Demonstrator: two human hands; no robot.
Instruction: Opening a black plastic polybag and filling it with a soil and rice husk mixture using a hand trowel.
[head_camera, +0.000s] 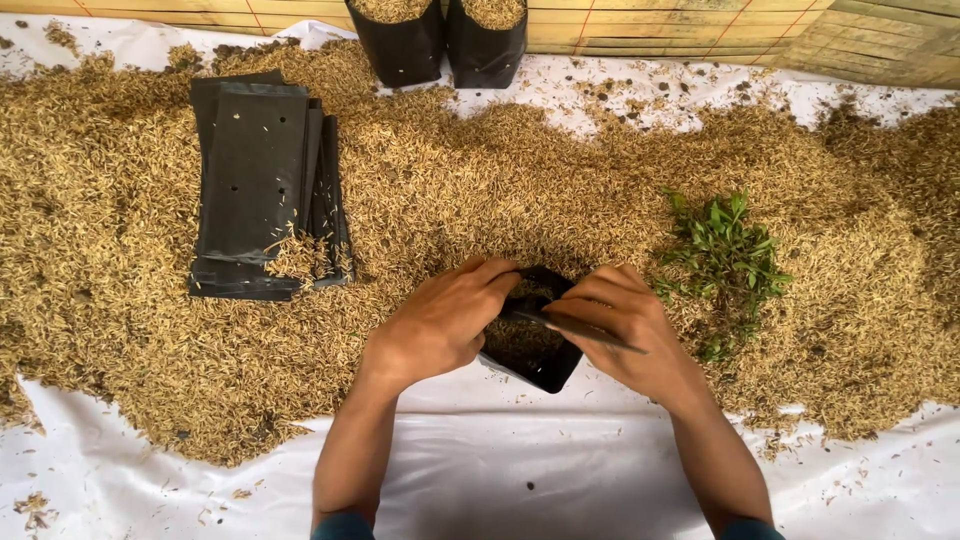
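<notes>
A small black plastic grow bag (536, 352), partly filled with rice husk, stands at the near edge of a wide husk pile (520, 190). My left hand (440, 322) grips the bag's left rim. My right hand (622, 322) holds the right rim and also pinches a thin dark stick (575, 328) that lies across the bag's mouth. A bunch of small green leafy cuttings (725, 262) lies on the husk just right of my right hand.
A stack of flat black grow bags (255, 185) lies on the husk at left. Two filled black bags (440, 38) stand at the far edge against a bamboo mat wall (640, 25). White plastic sheet (500, 470) covers the ground near me.
</notes>
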